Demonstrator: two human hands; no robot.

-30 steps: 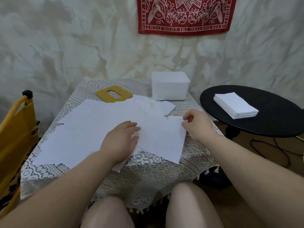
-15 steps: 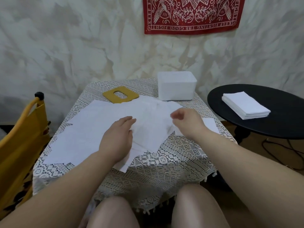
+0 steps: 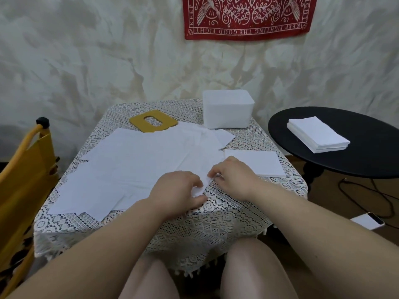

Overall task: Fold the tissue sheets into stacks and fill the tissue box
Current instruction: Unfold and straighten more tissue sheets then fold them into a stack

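Observation:
Several loose white tissue sheets [image 3: 138,160] lie spread over the lace-covered table [image 3: 216,221]. One folded tissue [image 3: 257,162] lies flat at the table's right side. My left hand [image 3: 177,190] and my right hand [image 3: 233,178] meet at the near corner of a sheet, and both pinch its edge with curled fingers. The white tissue box [image 3: 227,112] stands open at the back of the table. Its yellow lid [image 3: 153,123], with an oval slot, lies to the left of the box.
A round black side table [image 3: 367,167] at the right bears a stack of folded tissues [image 3: 317,138]. A yellow chair [image 3: 19,182] stands at the left. Cables and a phone [image 3: 368,221] lie on the floor at the right. My knees are under the table's front edge.
My right hand left the folded tissue at the table's right side and came back to the pile. Both hands now pinch the near corner of a loose sheet.

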